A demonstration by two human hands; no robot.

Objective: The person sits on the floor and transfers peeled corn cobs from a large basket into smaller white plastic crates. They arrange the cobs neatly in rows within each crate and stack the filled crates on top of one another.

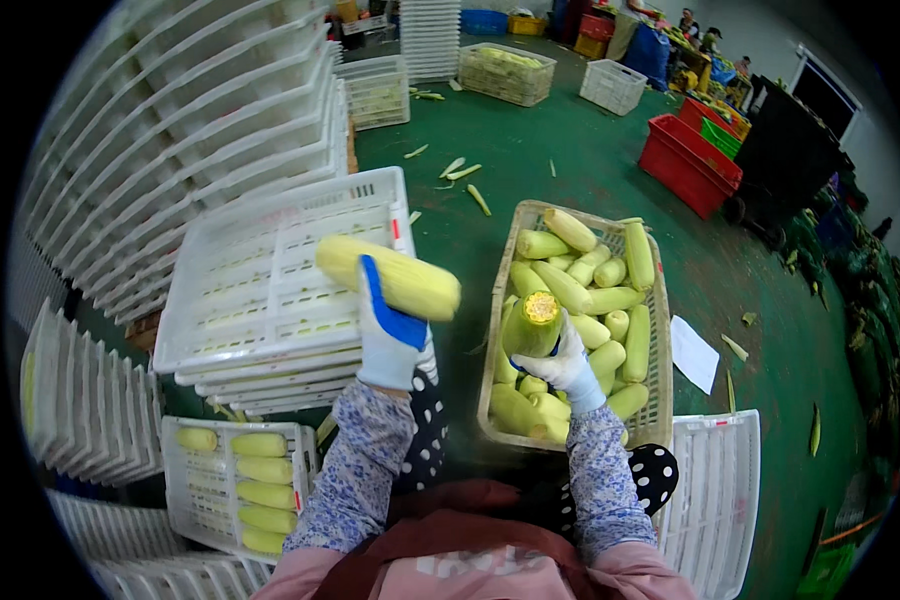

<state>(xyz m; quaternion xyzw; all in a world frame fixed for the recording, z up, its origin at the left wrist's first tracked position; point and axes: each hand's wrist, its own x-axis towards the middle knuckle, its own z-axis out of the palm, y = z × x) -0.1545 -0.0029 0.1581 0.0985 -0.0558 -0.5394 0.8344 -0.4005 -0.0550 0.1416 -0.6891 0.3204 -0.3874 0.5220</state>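
Note:
My left hand [386,335], in a white-and-blue glove, grips a pale yellow corn cob [420,285] above a stack of white slotted trays [230,260]. My right hand [565,365], also gloved, is closed round a greener cob [528,330], its cut end facing up and showing kernels. That cob is over a beige crate [653,420] piled with pale green husked cobs [635,340]. At lower left, a white tray [185,485] holds several cobs [265,470] laid side by side.
Tall stacks of white trays [170,100] line the left. Another tray [710,500] lies at lower right. Red bins [685,170], a black wheeled bin [785,150] and heaped husks [835,300] stand right. Co-workers [710,40] are in the back. Husk scraps [478,198] dot the green floor [600,150].

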